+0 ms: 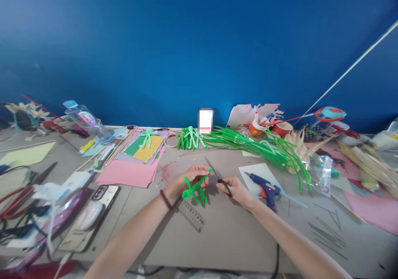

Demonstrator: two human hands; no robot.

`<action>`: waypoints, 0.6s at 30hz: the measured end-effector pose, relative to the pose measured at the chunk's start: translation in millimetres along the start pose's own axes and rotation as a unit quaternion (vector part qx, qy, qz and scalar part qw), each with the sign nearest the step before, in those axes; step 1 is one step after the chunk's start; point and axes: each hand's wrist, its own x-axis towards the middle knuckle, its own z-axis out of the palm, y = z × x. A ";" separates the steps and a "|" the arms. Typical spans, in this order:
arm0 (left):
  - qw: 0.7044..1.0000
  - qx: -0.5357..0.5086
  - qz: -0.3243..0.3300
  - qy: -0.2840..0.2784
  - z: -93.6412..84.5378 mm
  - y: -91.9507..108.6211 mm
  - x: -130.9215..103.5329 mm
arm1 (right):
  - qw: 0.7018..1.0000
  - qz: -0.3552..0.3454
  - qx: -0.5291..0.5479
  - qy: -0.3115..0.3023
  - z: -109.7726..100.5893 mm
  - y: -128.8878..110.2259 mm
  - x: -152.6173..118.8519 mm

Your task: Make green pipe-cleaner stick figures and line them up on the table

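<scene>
My left hand [196, 174] is closed on a green pipe-cleaner figure [193, 190] with a round head and thin limbs, held above the table. One limb's tip sticks up past my fingers, near the scissor blades. In my right hand [238, 191] is a pair of scissors [224, 185] with black handles, my fingers through the loops and the blades pointing up and left. Under the figure lies a clear ruler [192, 216]. More green pipe-cleaner figures [190, 138] stand in a group by the wall, and a paler one [148, 137] rests on coloured sheets.
A blue glue gun [264, 188] lies on white paper to the right. Behind it spreads a bundle of green pipe cleaners [261, 148]. Pink paper [130, 172], a phone [90, 221] and a plastic bottle [88, 121] are on the left. Thin wires [328, 231] lie at right.
</scene>
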 end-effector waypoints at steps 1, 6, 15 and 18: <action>1.000 -0.001 0.001 0.005 1.4 1.1 -1.0 | 1.000 0.001 -0.002 0.007 -0.2 0.3 -0.1; 1.000 -0.013 0.009 0.010 2.4 0.6 -1.4 | 1.000 0.013 0.009 0.002 -1.3 -2.4 -1.3; 0.999 -0.036 0.033 0.019 2.9 2.0 -1.8 | 0.955 -0.063 -0.234 0.174 -11.0 -7.1 -0.1; 0.998 -0.050 0.029 0.036 6.3 6.3 -5.7 | 0.915 -0.049 -0.346 0.202 -20.4 -1.8 2.2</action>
